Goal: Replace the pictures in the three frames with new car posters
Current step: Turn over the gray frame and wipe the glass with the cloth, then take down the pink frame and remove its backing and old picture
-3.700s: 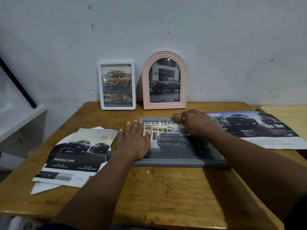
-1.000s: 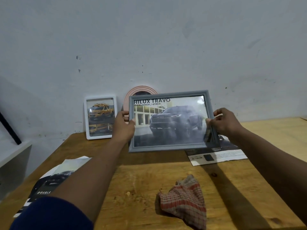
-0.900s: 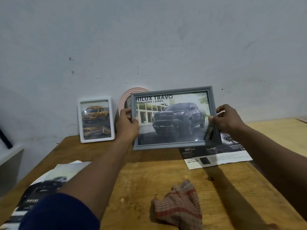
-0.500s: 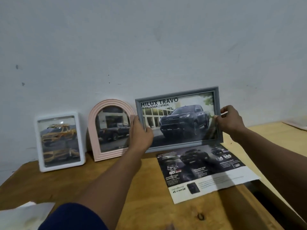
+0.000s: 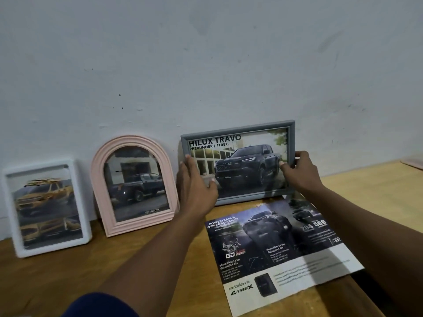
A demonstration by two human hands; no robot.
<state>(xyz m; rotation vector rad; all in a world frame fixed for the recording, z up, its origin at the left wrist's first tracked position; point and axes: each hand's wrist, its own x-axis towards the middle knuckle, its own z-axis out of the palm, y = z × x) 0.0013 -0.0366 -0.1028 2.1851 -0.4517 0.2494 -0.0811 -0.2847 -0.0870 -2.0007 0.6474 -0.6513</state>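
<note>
A grey rectangular frame [image 5: 242,131] with a dark pickup poster stands upright against the wall at the back of the wooden table [image 5: 57,277]. My left hand [image 5: 194,184] grips its left edge and my right hand [image 5: 299,170] grips its right edge. To its left leans a pink arched frame [image 5: 100,179] with a dark pickup picture. A white frame [image 5: 80,202] with a yellow truck picture stands furthest left.
A loose car brochure sheet [image 5: 281,248] lies flat on the table in front of the grey frame, reaching the table's right edge. A second, paler tabletop [image 5: 377,186] adjoins on the right. The wall is close behind the frames.
Both hands carried the grey frame from mid-air back and to the right, down to the wall beside the pink frame. My view turned right; the cloth and left papers left the view.
</note>
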